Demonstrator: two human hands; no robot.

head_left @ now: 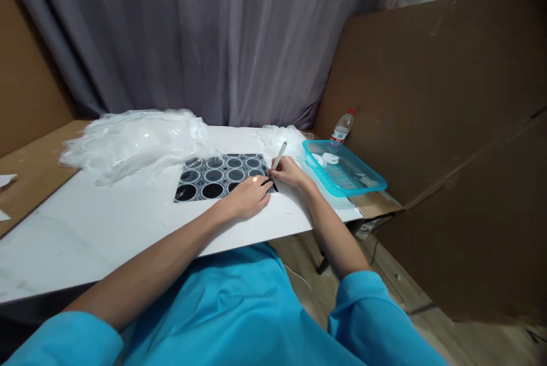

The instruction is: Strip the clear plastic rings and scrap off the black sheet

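Observation:
A dark sheet (213, 175) printed with rows of black circles in pale rings lies flat on the white table. My right hand (288, 171) pinches a slim white pen (280, 153), tilted with its upper end pointing up and to the right. The pen's lower end meets the right part of the sheet, though its tip is hidden by my fingers. My left hand (249, 195) rests palm down across the sheet's lower right, fingers stretched towards the pen's tip. Some of the circles are covered by that hand.
A large heap of sheer white material (141, 138) spreads at the back left, with a smaller white pile (282, 139) behind my right hand. At right stand a blue plastic basket (363, 188) holding white pieces and a red-capped bottle (343, 126). Cardboard panels (444, 104) flank the table.

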